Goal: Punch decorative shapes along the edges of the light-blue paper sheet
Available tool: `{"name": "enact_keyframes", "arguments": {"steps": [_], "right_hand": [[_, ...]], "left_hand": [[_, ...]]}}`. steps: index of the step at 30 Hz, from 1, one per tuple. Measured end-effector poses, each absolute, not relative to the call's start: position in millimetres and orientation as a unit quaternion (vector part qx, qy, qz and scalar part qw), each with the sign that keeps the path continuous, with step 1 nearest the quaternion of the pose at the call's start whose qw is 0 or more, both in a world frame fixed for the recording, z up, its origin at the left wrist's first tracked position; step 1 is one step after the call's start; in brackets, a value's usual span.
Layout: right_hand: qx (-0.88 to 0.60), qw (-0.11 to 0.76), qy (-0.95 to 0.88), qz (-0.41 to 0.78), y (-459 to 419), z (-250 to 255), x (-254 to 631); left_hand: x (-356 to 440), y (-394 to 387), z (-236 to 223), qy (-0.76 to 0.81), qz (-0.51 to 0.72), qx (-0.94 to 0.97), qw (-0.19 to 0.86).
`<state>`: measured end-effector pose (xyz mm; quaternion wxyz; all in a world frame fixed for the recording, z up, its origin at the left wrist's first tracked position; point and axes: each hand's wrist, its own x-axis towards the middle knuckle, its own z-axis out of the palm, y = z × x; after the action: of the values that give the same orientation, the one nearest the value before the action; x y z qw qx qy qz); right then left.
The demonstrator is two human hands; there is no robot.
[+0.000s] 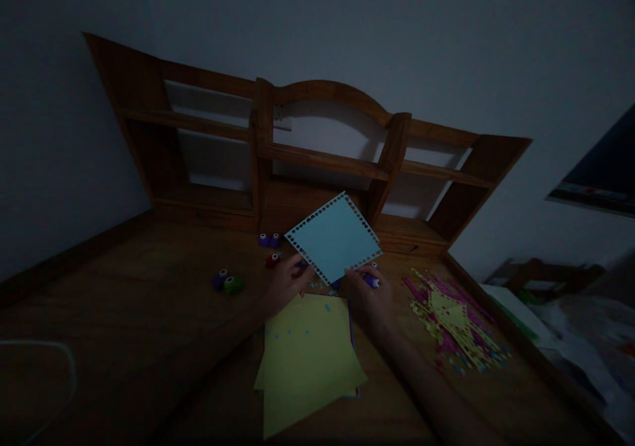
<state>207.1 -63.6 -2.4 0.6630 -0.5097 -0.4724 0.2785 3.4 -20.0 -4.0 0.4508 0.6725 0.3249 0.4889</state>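
A light blue sheet of paper (333,239) with small shapes punched along its edges is held up, tilted, over the desk. My left hand (288,282) is closed on its lower left edge. My right hand (371,294) pinches it near the lower right edge. A purple craft punch (371,279) shows right by the right fingers; whether they hold it I cannot tell. Below the hands lie yellow paper sheets (310,360), stacked unevenly, with a few blue punched bits (307,332) on top. More blue scraps are scattered just behind the stack.
Purple punches (269,239), a red punch (272,261) and a green punch (231,285) stand to the left. Yellow and pink paper strips and bits (454,320) are heaped at the right. A wooden shelf unit (322,158) rises at the back of the desk (198,327).
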Motion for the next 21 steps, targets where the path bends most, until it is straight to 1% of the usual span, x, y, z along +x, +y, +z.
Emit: {"name": "enact_keyframes", "arguments": {"steps": [14,21], "right_hand": [[-0.519,0.637,-0.488,0.295,-61.4,-8.1,213.3],[-0.512,0.658,-0.473,0.285,-64.4,-2.7,207.8]], "left_hand": [[3.1,-20.5,-4.2,0.338,0.488,0.668,0.449],[2.6,-20.3,-5.8,0.322,0.487,0.67,0.458]]}}
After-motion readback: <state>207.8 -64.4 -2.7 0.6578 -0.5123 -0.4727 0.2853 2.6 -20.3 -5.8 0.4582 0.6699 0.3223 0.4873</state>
